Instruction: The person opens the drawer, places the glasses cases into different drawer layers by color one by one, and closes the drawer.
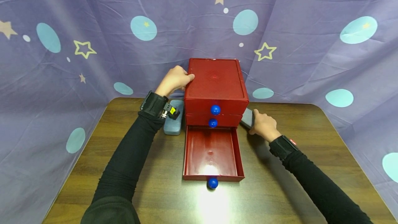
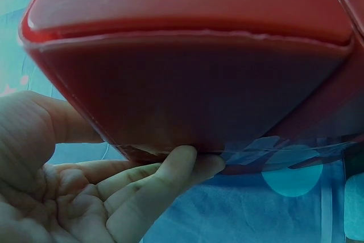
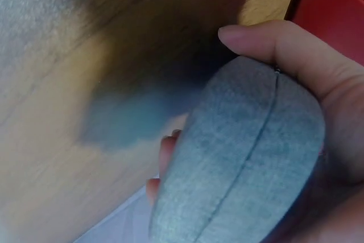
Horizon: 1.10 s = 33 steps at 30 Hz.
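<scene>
A red three-drawer box (image 1: pixel 215 80) with blue knobs stands on the table, its bottom drawer (image 1: pixel 209 144) pulled out with nothing inside. My left hand (image 1: pixel 175 80) grips the box at its left side toward the back, thumb over the top edge. In the left wrist view, the fingers (image 2: pixel 165 180) press along an edge of the box (image 2: pixel 187 83). Right of the box, my right hand (image 1: pixel 264 125) holds a grey, fabric-covered glasses case (image 1: pixel 247 117). A seam runs along the case (image 3: pixel 244 146) in the right wrist view, with the thumb across its end.
A light blue oblong case (image 1: pixel 172 122) lies against the box's left side, below my left wrist. The wooden table (image 1: pixel 273 196) ends at a patterned purple cloth (image 1: pixel 186 16) hanging close behind the box. The open drawer juts toward me.
</scene>
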Motion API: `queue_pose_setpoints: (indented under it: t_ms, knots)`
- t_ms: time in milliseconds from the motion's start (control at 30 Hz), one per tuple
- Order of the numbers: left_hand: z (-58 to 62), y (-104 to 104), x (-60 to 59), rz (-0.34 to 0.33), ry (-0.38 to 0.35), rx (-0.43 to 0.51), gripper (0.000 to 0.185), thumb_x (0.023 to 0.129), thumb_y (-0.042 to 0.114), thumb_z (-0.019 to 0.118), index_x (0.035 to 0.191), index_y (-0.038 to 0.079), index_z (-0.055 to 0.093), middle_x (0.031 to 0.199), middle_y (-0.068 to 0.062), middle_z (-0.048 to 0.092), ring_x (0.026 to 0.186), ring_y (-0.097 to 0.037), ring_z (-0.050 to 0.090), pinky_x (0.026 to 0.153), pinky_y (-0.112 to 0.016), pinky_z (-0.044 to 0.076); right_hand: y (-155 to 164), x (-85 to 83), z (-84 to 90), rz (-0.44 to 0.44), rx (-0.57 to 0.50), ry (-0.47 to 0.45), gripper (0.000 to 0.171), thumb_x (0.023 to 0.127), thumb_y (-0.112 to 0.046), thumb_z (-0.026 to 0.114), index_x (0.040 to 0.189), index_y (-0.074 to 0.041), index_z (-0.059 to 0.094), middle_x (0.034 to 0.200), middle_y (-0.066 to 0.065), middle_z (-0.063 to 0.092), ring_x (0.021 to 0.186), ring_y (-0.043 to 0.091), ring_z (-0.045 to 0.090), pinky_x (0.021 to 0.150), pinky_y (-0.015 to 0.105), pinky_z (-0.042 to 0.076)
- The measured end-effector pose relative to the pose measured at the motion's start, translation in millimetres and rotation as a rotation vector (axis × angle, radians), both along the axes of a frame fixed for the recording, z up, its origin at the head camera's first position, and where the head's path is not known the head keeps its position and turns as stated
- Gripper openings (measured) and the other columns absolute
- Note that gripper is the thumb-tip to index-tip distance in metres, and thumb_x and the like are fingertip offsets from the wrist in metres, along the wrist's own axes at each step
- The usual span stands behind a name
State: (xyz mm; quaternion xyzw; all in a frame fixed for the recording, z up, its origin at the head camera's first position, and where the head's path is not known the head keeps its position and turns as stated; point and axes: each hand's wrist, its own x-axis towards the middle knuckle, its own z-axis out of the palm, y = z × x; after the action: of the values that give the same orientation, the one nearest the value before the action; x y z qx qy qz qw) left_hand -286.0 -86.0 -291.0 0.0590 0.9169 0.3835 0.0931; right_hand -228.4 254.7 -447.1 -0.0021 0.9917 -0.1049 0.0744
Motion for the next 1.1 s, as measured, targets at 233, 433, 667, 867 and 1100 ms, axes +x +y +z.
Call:
queue_pose_setpoints:
  t_ms: [233, 433, 667, 867, 1100]
  knots:
    - [0.1, 0.8, -0.4, -0.003, -0.011, 0.015, 0.053, 0.104, 0.025, 0.056, 0.055, 0.015, 0.037, 0.051, 0.007, 0.028, 0.052, -0.013, 0.055, 0.06, -0.025, 0.047, 0.0, 2.4, -5.6, -0.016, -0.001, -0.045, 0.094, 0.068, -0.029, 0.091, 0.137, 0.005, 0.037, 0.114, 0.039, 0.06, 0.099, 0.056, 0.064, 0.072, 0.062, 0.054]
    - [-0.4, 0.8, -0.9, -0.007, -0.01, 0.011, 0.054, 0.104, 0.025, 0.056, 0.055, 0.015, 0.037, 0.051, 0.007, 0.028, 0.052, -0.014, 0.056, 0.06, -0.025, 0.047, 0.8, 3.3, -5.1, -0.033, 0.004, -0.064, 0.098, 0.069, -0.036, 0.091, 0.139, 0.008, 0.037, 0.116, 0.038, 0.06, 0.101, 0.054, 0.064, 0.074, 0.061, 0.054]
    - [0.2, 1.4, -1.0, -0.007, -0.011, 0.005, 0.053, 0.104, 0.026, 0.056, 0.056, 0.015, 0.037, 0.052, 0.007, 0.029, 0.054, -0.015, 0.057, 0.06, -0.025, 0.047, 8.8, 7.9, -3.2, -0.045, -0.038, -0.077, 0.09, 0.075, -0.039, 0.086, 0.134, 0.009, 0.039, 0.11, 0.034, 0.064, 0.094, 0.049, 0.067, 0.068, 0.055, 0.053]
    - [1.6, 1.8, -0.1, 0.001, -0.018, -0.006, 0.053, 0.104, 0.026, 0.056, 0.056, 0.015, 0.037, 0.051, 0.007, 0.029, 0.054, -0.014, 0.057, 0.061, -0.025, 0.046, 17.6, 15.4, -2.2, -0.043, -0.105, -0.085, 0.084, 0.08, -0.04, 0.081, 0.133, 0.009, 0.039, 0.108, 0.031, 0.063, 0.09, 0.043, 0.066, 0.063, 0.05, 0.05]
    - [0.6, 0.8, -0.5, 0.001, -0.004, -0.003, 0.052, 0.103, 0.026, 0.057, 0.056, 0.015, 0.038, 0.051, 0.007, 0.03, 0.055, -0.014, 0.058, 0.063, -0.026, 0.048, 21.7, 26.2, 5.0, -0.042, -0.184, -0.025, 0.088, 0.078, -0.041, 0.081, 0.137, 0.009, 0.039, 0.111, 0.032, 0.063, 0.091, 0.042, 0.065, 0.065, 0.049, 0.049]
